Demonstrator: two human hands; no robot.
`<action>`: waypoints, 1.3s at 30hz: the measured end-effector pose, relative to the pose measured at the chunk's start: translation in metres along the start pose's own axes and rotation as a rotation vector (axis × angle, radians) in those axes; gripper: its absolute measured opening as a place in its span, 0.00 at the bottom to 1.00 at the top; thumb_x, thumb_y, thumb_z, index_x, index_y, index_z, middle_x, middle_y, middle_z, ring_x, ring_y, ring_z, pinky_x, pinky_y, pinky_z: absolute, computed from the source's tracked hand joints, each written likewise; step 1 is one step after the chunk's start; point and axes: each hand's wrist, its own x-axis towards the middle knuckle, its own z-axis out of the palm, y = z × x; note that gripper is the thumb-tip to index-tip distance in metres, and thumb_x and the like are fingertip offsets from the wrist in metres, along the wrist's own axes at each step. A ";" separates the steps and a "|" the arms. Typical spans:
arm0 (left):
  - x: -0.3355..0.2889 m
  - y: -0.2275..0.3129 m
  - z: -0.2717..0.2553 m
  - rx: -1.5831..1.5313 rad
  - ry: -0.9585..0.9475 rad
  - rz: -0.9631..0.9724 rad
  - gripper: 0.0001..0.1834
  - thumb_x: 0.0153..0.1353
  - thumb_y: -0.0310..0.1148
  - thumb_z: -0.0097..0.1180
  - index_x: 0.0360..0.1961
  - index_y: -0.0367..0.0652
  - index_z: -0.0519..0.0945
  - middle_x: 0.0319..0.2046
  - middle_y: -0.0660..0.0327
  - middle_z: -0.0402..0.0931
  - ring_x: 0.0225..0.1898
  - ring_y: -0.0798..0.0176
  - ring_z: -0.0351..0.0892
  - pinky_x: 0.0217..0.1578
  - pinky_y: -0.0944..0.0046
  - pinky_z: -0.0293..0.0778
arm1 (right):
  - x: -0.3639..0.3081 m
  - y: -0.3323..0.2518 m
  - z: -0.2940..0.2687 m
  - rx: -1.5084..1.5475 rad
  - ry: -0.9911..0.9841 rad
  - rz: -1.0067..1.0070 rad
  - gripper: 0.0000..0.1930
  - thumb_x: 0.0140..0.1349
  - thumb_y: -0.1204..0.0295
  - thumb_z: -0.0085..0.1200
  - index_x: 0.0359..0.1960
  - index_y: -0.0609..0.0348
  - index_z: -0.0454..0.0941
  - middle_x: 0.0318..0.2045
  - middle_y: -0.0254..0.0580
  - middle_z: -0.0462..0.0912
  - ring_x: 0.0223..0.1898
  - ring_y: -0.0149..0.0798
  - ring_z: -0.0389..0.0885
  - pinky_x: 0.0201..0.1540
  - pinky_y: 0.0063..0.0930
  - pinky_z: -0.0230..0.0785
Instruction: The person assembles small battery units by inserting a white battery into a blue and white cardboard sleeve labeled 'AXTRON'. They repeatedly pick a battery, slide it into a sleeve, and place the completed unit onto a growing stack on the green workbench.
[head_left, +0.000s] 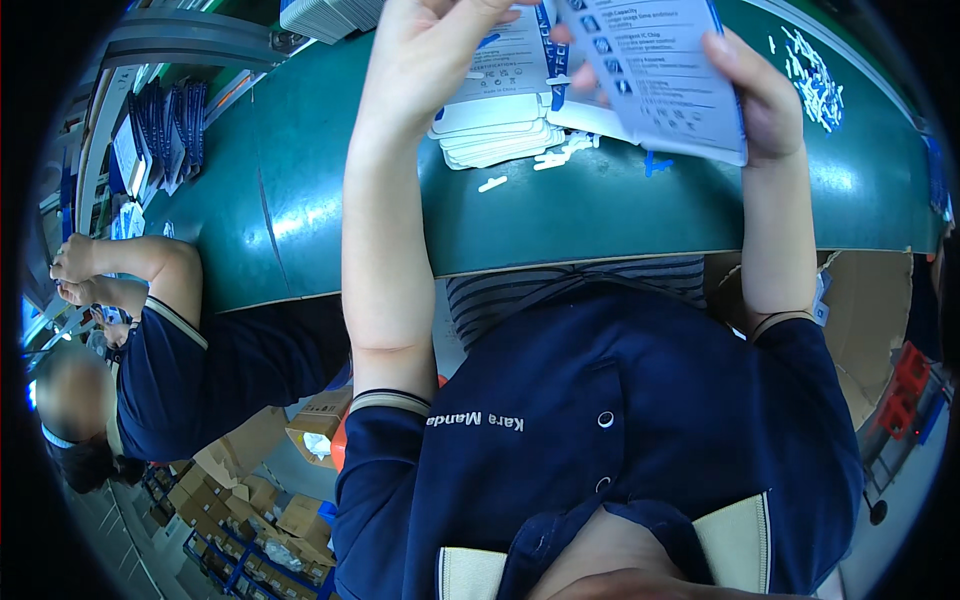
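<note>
My right hand (768, 95) grips a flat white carton (670, 90) with blue edges and printed icons, thumb at its right edge and fingertips showing past its left side. My left hand (440, 45) is raised over a stack of similar flat cartons (495, 140). Its fingers are drawn together near the top edge of the picture, partly cut off, and I cannot make out what is in them. Small white plastic pieces (570, 152) lie by the stack. Below the held carton is a small blue plastic piece (657, 163).
A pile of small white pieces (815, 85) lies at the right on the green table (300, 200). Another stack of cartons (325, 15) stands at the far edge. Dark blue packages (170, 135) stand at the left, near a co-worker's hands (78, 270). Below the table's right edge is a cardboard box (865, 320).
</note>
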 end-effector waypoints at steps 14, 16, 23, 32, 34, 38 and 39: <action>-0.008 -0.016 -0.010 -0.171 -0.028 0.059 0.14 0.70 0.34 0.49 0.47 0.33 0.78 0.37 0.62 0.80 0.38 0.72 0.77 0.41 0.72 0.71 | 0.000 0.029 -0.011 0.259 0.172 0.090 0.26 0.67 0.72 0.47 0.65 0.68 0.58 0.58 0.59 0.72 0.55 0.53 0.77 0.57 0.50 0.70; -0.008 -0.014 -0.005 -0.124 0.031 0.058 0.14 0.70 0.34 0.49 0.47 0.33 0.79 0.37 0.63 0.81 0.38 0.72 0.77 0.41 0.72 0.72 | 0.000 0.030 -0.014 0.161 0.233 0.093 0.25 0.68 0.71 0.47 0.64 0.68 0.60 0.57 0.57 0.73 0.55 0.48 0.78 0.57 0.43 0.72; -0.009 -0.015 0.007 -0.007 -0.043 -0.082 0.13 0.67 0.33 0.55 0.44 0.31 0.80 0.37 0.62 0.82 0.36 0.73 0.78 0.37 0.71 0.74 | 0.010 0.038 0.005 0.284 0.282 0.074 0.22 0.70 0.69 0.45 0.63 0.67 0.62 0.55 0.53 0.75 0.55 0.45 0.78 0.58 0.39 0.72; -0.008 -0.007 0.010 0.003 -0.004 -0.107 0.15 0.67 0.34 0.56 0.44 0.30 0.80 0.37 0.58 0.83 0.36 0.72 0.79 0.37 0.71 0.75 | 0.015 0.041 0.004 0.222 0.352 0.049 0.19 0.70 0.69 0.46 0.58 0.67 0.69 0.52 0.50 0.78 0.52 0.42 0.79 0.57 0.37 0.72; -0.009 -0.011 0.010 -0.080 -0.032 -0.088 0.15 0.67 0.34 0.56 0.45 0.30 0.80 0.38 0.58 0.83 0.36 0.72 0.79 0.37 0.71 0.75 | 0.014 0.042 0.002 0.173 0.373 0.054 0.18 0.70 0.69 0.46 0.57 0.67 0.71 0.50 0.49 0.80 0.51 0.41 0.80 0.56 0.36 0.73; -0.012 -0.014 0.015 -0.084 -0.128 -0.151 0.14 0.67 0.33 0.55 0.45 0.30 0.80 0.38 0.59 0.82 0.37 0.72 0.79 0.38 0.70 0.75 | 0.014 0.038 0.005 0.133 0.454 -0.032 0.17 0.71 0.69 0.45 0.56 0.67 0.71 0.49 0.49 0.80 0.49 0.40 0.81 0.54 0.34 0.73; -0.012 -0.013 0.018 -0.095 -0.115 -0.144 0.14 0.67 0.33 0.55 0.45 0.31 0.80 0.38 0.59 0.82 0.37 0.72 0.79 0.38 0.70 0.75 | 0.014 0.038 0.007 0.141 0.440 -0.068 0.17 0.71 0.69 0.45 0.56 0.67 0.71 0.49 0.50 0.80 0.49 0.40 0.81 0.54 0.34 0.73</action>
